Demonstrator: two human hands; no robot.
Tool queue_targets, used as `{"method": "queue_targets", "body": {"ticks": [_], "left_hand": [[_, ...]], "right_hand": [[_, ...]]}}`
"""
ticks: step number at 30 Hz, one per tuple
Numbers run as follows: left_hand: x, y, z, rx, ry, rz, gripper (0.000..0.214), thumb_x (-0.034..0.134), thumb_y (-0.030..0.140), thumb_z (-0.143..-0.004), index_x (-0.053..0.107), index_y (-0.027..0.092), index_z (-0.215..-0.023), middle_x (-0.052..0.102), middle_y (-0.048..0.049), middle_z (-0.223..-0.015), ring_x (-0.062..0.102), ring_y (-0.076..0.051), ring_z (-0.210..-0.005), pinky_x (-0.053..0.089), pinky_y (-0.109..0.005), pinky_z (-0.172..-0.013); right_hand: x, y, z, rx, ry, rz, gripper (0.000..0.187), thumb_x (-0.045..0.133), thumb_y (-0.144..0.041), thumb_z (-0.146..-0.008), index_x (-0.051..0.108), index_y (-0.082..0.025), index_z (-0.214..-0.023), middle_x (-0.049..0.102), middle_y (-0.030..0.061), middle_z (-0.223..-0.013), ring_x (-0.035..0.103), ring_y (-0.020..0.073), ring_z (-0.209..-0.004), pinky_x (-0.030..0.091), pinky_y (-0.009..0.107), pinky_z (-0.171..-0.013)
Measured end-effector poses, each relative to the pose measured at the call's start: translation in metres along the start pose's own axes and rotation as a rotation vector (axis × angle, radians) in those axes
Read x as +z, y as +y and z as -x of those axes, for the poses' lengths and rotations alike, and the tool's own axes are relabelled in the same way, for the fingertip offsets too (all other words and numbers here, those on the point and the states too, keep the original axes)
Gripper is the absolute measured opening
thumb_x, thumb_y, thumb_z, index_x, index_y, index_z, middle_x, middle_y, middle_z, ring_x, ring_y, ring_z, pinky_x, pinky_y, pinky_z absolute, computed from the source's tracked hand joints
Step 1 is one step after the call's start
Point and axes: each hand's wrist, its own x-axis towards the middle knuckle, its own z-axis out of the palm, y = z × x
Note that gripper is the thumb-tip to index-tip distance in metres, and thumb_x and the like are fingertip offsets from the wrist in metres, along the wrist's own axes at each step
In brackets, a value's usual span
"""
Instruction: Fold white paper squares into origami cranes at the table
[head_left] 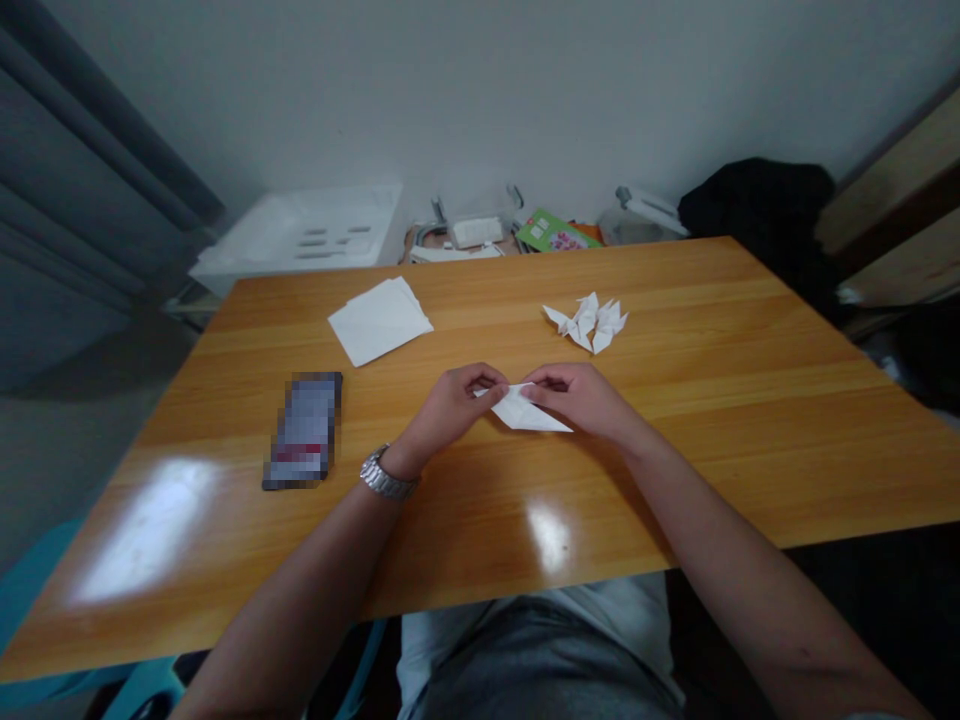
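Note:
A small piece of folded white paper [525, 412] is held between my two hands over the middle of the wooden table. My left hand [461, 400] pinches its upper left edge, thumb on top; a metal watch [388, 473] circles that wrist. From the other side my right hand [581, 395] pinches the upper right edge with thumb and fingers. A pointed corner of the paper sticks out toward the lower right. Fingertips behind the paper are partly hidden. Beyond my right hand lie several folded white paper figures [592, 322] in a cluster.
A stack of white paper sheets [381, 322] lies at the back left of the table [720, 400]. Nearer, on the left, rests a phone [304, 430] with a blurred screen. Behind the far edge are a white plastic tub [300, 230] and a green booklet [555, 232].

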Motion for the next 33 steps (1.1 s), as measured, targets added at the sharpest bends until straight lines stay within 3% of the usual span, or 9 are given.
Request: {"method": "queue_targets", "body": {"ticks": [8, 17, 24, 33], "left_hand": [[-0.0018, -0.0002, -0.0009, -0.021, -0.045, 0.060, 0.024, 0.070, 0.038, -0.088, 0.071, 0.015, -0.092, 0.075, -0.0059, -0.089, 0.068, -0.016, -0.080, 0.053, -0.027, -0.075], [0.0040, 0.0023, 0.0043, 0.006, -0.034, -0.030, 0.022, 0.067, 0.037, -0.092, 0.072, 0.016, -0.093, 0.075, -0.0040, -0.087, 0.068, -0.015, -0.078, 0.052, -0.023, -0.071], [0.0005, -0.0002, 0.0022, 0.027, -0.024, -0.133, 0.021, 0.063, 0.035, -0.093, 0.071, 0.016, -0.094, 0.074, -0.0035, -0.086, 0.067, -0.015, -0.077, 0.050, -0.024, -0.069], [0.0011, -0.0015, 0.0040, 0.028, -0.112, -0.094, 0.024, 0.063, 0.038, -0.095, 0.073, 0.017, -0.093, 0.075, -0.0036, -0.085, 0.067, -0.015, -0.076, 0.051, -0.024, -0.070]], "right_hand": [[-0.0011, 0.0002, -0.0002, 0.022, -0.019, -0.068, 0.027, 0.074, -0.045, -0.085, 0.079, -0.019, -0.091, 0.079, 0.0054, -0.090, 0.068, 0.0182, -0.078, 0.052, 0.031, -0.076], [0.0025, 0.0003, 0.0010, 0.040, -0.025, 0.077, 0.028, 0.073, -0.045, -0.086, 0.080, -0.019, -0.090, 0.080, 0.0058, -0.088, 0.070, 0.0204, -0.079, 0.050, 0.031, -0.073], [0.0002, 0.0011, 0.0008, 0.059, -0.016, 0.038, 0.028, 0.072, -0.043, -0.086, 0.082, -0.018, -0.095, 0.081, 0.0067, -0.093, 0.072, 0.0209, -0.080, 0.053, 0.032, -0.075], [-0.0025, 0.0018, 0.0016, 0.022, -0.039, 0.139, 0.028, 0.070, -0.044, -0.089, 0.082, -0.019, -0.092, 0.081, 0.0054, -0.090, 0.071, 0.0204, -0.078, 0.052, 0.031, -0.071]]}}
